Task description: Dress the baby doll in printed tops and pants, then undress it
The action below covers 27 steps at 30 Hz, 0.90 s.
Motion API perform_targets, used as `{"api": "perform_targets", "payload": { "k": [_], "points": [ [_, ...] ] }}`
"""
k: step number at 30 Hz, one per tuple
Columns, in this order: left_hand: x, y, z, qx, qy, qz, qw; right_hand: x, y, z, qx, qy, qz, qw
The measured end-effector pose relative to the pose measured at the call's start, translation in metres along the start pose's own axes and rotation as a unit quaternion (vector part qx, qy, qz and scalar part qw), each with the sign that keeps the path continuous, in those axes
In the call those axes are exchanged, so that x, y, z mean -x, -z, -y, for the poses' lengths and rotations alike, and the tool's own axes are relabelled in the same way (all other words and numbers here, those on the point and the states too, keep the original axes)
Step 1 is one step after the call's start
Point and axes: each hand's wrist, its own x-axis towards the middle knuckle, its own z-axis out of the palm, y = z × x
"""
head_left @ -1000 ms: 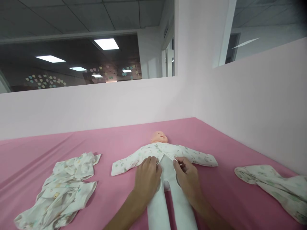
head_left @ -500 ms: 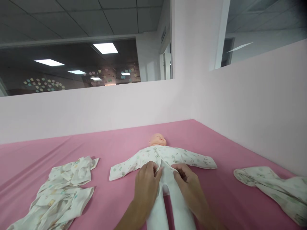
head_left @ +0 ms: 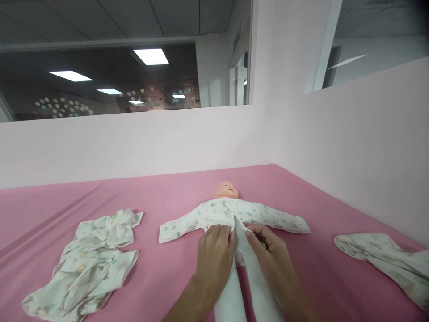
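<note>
Pink sheet (head_left: 164,277) covers most of the bottom half, printed baby outfit (head_left: 240,241) sprawled lower center. Left hand (head_left: 214,252) and right hand (head_left: 271,250) both pinch its front, fingers (head_left: 232,241) pretty much closed. Doll head (head_left: 227,190) pokes out near mid-frame.

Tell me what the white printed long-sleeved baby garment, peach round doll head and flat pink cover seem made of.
White printed long-sleeved baby garment: soft matte fabric, perhaps cotton; its front edges bend and fold.
Peach round doll head: probably vinyl or plastic, with smooth, moulded-looking features.
Flat pink cover: low-sheen, wrinkled at the picture's left; cloth or thin vinyl, I can't tell which.
</note>
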Motion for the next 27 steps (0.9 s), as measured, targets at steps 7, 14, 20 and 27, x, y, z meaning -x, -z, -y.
{"api": "perform_targets", "payload": {
  "k": [7,14,20,27],
  "points": [
    [0.002,-0.002,-0.003,-0.026,-0.034,-0.027,0.999,0.002,-0.005,0.005,-0.014,-0.035,0.042,0.998],
    [0.003,-0.001,-0.005,-0.001,-0.039,-0.037,0.999,0.008,-0.010,0.007,0.002,-0.037,0.047,0.998],
    [0.004,-0.003,-0.005,-0.004,-0.037,-0.030,0.999,0.008,-0.012,0.003,0.024,-0.016,0.050,0.998],
    [0.006,-0.005,-0.003,0.042,-0.015,0.006,0.999,0.014,-0.014,-0.003,0.034,0.076,0.047,0.995]
  ]
}}
